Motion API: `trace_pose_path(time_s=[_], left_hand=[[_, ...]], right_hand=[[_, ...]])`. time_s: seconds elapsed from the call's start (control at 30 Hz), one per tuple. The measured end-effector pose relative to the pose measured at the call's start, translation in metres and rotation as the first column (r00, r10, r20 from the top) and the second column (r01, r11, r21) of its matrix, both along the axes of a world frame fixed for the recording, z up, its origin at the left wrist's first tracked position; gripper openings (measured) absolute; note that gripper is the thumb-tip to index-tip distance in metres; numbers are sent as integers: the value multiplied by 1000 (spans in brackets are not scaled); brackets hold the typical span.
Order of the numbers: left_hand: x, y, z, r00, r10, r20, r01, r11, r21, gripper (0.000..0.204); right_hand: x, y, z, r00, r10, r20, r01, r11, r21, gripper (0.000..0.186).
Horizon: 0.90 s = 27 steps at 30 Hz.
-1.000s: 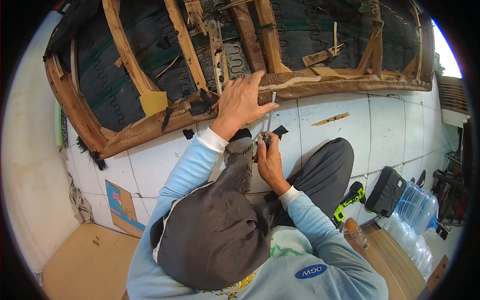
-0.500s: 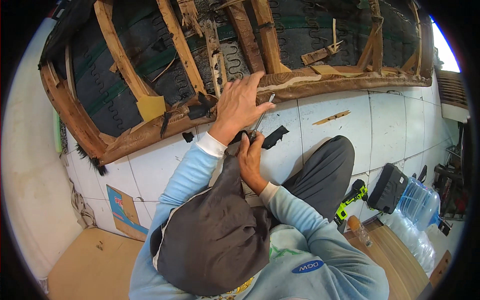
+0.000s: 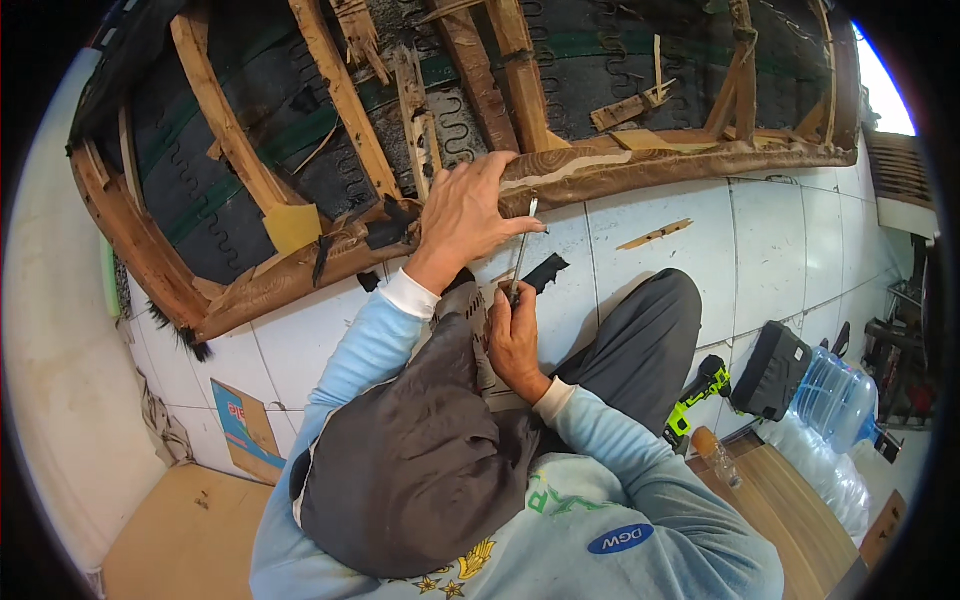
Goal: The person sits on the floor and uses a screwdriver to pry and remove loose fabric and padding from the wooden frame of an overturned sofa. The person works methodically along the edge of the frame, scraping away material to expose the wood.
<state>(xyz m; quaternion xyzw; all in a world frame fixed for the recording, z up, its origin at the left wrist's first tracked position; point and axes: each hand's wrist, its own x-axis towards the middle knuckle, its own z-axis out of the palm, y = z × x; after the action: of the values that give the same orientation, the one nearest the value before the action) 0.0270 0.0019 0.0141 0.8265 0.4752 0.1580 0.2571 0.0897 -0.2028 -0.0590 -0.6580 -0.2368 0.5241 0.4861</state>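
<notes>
Fingers [image 3: 524, 316] of the right hand [image 3: 515, 345] are closed around the dark handle of a screwdriver [image 3: 525, 240], its pale shaft slanting up toward the rail [image 3: 585, 178]; whether the tip touches the rail, I cannot tell. Beside it, the left hand [image 3: 462, 215] rests on the rail, fingers bent over the top, thumb spread wide, the hand not closed on anything.

The rail, wrapped in brown patterned cover, is the near edge of an upturned seat frame with bare slats [image 3: 235, 130], one splintered, and zigzag springs [image 3: 225, 228] against dark cloth.

Below the rail runs a floor [image 3: 665, 285] of white tiles, with dark joints. A black scrap [image 3: 548, 271] and a wood sliver [image 3: 655, 235] lie on it, near the hands. Well to the right are a green-and-black drill [image 3: 697, 402], a black case [image 3: 772, 370], a blue jug [image 3: 835, 397] and a clear bottle [image 3: 716, 455]. To the left, cardboard [image 3: 246, 430] and a tan board [image 3: 180, 525] lie near a pale wall [image 3: 62, 330].
</notes>
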Motion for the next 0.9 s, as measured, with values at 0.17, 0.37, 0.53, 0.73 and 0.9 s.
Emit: trace_pose_path(time_s=[0.17, 0.37, 0.53, 0.73, 0.9], left_hand=[[1, 1, 0, 1000, 3, -2, -3, 1000, -21, 97], [2, 0, -1, 1000, 8, -15, -8, 1000, -23, 95], [2, -1, -4, 1000, 27, 5, -27, 1000, -4, 94], [5, 0, -2, 1000, 25, -15, -26, 999, -28, 94], [3, 1, 0, 1000, 11, -9, -11, 1000, -27, 92]], right_hand=[[1, 1, 0, 998, 1, 69, 0, 1000, -16, 27], [1, 5, 2, 979, 11, 204, -12, 1000, 2, 25], [6, 17, 24, 922, 67, 381, -69, 998, -9, 24], [22, 16, 34, 907, 156, 391, -143, 988, -62, 27], [18, 12, 34, 912, 132, 389, -133, 991, -24, 28]])
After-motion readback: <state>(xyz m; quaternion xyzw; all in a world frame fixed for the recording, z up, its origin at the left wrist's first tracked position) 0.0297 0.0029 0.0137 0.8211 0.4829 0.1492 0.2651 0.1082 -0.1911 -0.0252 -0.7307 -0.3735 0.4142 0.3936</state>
